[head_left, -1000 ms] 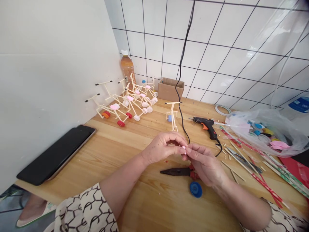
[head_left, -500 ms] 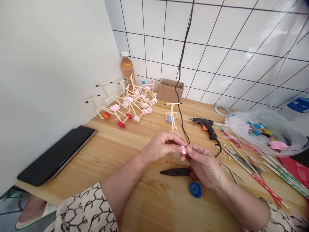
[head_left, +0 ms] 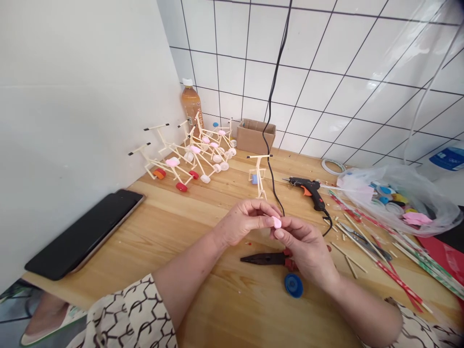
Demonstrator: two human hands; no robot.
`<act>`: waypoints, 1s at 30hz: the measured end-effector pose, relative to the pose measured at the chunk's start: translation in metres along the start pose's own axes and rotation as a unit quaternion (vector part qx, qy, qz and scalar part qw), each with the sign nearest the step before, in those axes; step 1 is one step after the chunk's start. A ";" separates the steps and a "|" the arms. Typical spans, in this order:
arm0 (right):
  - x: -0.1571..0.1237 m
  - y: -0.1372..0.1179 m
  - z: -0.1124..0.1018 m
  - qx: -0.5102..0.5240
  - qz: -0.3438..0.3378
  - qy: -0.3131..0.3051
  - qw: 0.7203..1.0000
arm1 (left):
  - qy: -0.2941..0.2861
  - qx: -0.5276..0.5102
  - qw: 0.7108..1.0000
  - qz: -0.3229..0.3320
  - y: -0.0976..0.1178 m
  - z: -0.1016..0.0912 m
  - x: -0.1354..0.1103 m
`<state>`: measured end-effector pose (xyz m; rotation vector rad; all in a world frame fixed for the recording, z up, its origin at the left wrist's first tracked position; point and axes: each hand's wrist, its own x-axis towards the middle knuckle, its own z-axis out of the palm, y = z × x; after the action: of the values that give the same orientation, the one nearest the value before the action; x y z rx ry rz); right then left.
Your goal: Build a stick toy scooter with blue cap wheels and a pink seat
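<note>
A small pink foam-like piece (head_left: pixel 276 222) is pinched between the fingertips of my left hand (head_left: pixel 244 220) and my right hand (head_left: pixel 306 244), above the wooden table. Its exact kind is not clear. Just behind my hands stands a small stick-built tricycle frame (head_left: pixel 258 176) with a blue part low on it. Under my right hand lie pliers (head_left: pixel 266 259) with dark jaws, their red handles partly hidden. A blue bottle cap (head_left: pixel 293 285) rests beside them, hollow side up.
Several stick tricycles (head_left: pixel 172 162) with pink seats and cap wheels stand at the left back, near a drink bottle (head_left: pixel 191 104) and a cardboard box (head_left: pixel 255 136). On the right are a glue gun (head_left: pixel 308 188), scissors (head_left: pixel 364 240), loose sticks, tape (head_left: pixel 333 166) and a bag (head_left: pixel 442 208). A phone (head_left: pixel 85 232) lies left.
The pink piece has turned slightly between my fingertips. My right thumb has drawn a little away from it, and both hands stay in nearly the same place.
</note>
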<state>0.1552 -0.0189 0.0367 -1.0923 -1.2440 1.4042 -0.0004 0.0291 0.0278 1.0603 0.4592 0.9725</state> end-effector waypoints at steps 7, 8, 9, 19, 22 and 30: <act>-0.005 0.003 -0.001 -0.105 -0.044 0.019 0.993 | 0.003 -0.040 0.999 -0.022 0.000 0.005 -0.001; -0.005 0.002 -0.002 -0.096 -0.042 0.013 0.994 | 0.003 -0.040 0.999 -0.022 0.001 0.005 -0.001; -0.005 0.002 -0.002 -0.085 -0.039 0.007 0.996 | 0.001 -0.041 0.999 -0.020 0.002 0.004 -0.001; -0.006 0.002 0.001 -0.082 -0.021 0.031 0.996 | -0.017 -0.064 0.998 -0.023 -0.004 0.003 -0.002; -0.005 0.001 -0.001 -0.057 -0.027 0.005 0.998 | -0.019 -0.056 0.998 -0.018 -0.001 0.002 -0.002; 0.001 -0.005 0.000 0.070 0.042 -0.026 0.996 | -0.015 0.081 0.996 0.023 0.007 -0.002 -0.002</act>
<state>0.1556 -0.0177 0.0416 -1.0269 -1.1286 1.5681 -0.0059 0.0291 0.0328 1.2353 0.4970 0.9698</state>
